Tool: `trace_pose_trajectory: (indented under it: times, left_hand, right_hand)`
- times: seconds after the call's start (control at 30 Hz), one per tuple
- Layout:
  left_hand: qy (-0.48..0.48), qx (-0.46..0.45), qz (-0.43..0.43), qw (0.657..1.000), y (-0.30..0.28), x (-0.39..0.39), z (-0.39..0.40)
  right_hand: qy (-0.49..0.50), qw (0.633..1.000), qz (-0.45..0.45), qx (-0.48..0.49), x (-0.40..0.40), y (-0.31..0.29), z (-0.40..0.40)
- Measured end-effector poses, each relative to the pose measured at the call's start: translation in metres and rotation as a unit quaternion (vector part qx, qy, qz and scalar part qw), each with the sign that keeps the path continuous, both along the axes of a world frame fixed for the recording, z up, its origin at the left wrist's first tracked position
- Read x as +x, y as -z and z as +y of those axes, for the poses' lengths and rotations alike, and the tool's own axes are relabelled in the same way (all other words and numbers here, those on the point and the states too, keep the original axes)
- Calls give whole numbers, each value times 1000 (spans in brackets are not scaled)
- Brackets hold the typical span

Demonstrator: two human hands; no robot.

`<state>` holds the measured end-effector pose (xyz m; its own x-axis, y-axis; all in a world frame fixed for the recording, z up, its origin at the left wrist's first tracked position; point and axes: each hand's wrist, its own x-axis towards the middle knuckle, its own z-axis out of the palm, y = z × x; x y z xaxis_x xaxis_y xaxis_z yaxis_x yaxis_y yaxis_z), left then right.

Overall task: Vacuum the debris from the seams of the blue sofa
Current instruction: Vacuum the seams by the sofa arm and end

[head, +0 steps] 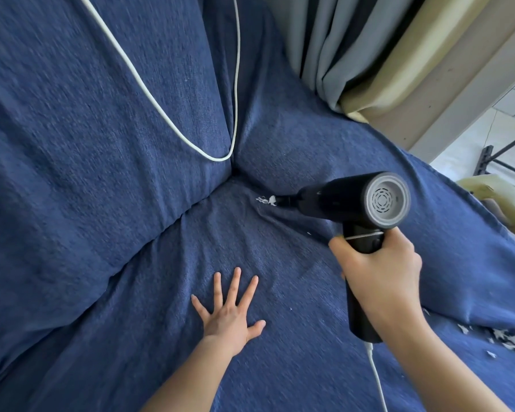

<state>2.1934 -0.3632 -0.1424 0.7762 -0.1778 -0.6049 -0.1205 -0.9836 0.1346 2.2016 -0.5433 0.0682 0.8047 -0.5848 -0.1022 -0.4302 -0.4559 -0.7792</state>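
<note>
The blue sofa (101, 144) fills the view, its seams meeting in a corner near the middle. My right hand (378, 269) grips the handle of a black handheld vacuum (339, 200) with a grey rear vent. Its narrow nozzle touches white debris scraps (266, 200) lying in the seam along the right armrest. My left hand (231, 312) presses flat on the seat cushion with fingers spread, below the corner. More white scraps (503, 340) lie on the seat at the right edge.
A white cable (161, 111) loops down over the back cushion to the seam corner and another length leaves the vacuum's handle base. Grey curtains (333, 46) and a beige ledge stand behind the armrest. A pale tiled floor shows at far right.
</note>
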Motion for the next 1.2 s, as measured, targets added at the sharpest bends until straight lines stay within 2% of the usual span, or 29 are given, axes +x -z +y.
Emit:
trace_pose_trajectory:
  times: [0.8,1.2]
  left_hand:
    - [0,1,-17,1000,7,1,0]
    - [-1,1,-10,1000,0,-1,2]
  right_hand:
    - [-38,999,2,-27,58,32,34]
    - [-1,999,-35,16,-17,21,10]
